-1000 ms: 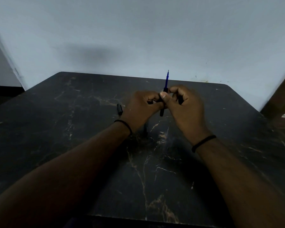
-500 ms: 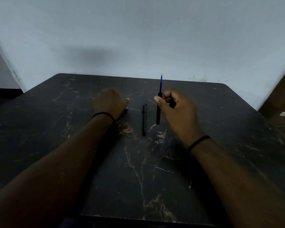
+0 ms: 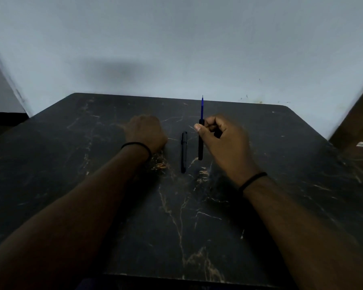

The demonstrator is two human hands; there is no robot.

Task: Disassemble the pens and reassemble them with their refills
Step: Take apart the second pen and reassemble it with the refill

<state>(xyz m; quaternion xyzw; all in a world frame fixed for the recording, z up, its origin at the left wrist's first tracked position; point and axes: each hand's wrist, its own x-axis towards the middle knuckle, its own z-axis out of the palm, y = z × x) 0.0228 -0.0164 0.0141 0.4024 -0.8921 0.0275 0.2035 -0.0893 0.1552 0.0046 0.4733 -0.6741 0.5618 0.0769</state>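
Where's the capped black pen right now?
In the head view, the black pen lies flat on the dark table near centre, between the left hand and the right hand, untouched by either.

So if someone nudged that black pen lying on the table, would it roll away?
Probably: the black pen looks slim and round on a smooth, hard table. A clip near its far end might stop it, though that is unclear. It looks light and stiff.

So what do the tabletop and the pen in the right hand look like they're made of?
The tabletop looks like black marble or a marble-look laminate: dark with pale tan veins and a dull sheen. The pen in the right hand looks like matte black plastic, with a blue, probably plastic refill sticking out the top.
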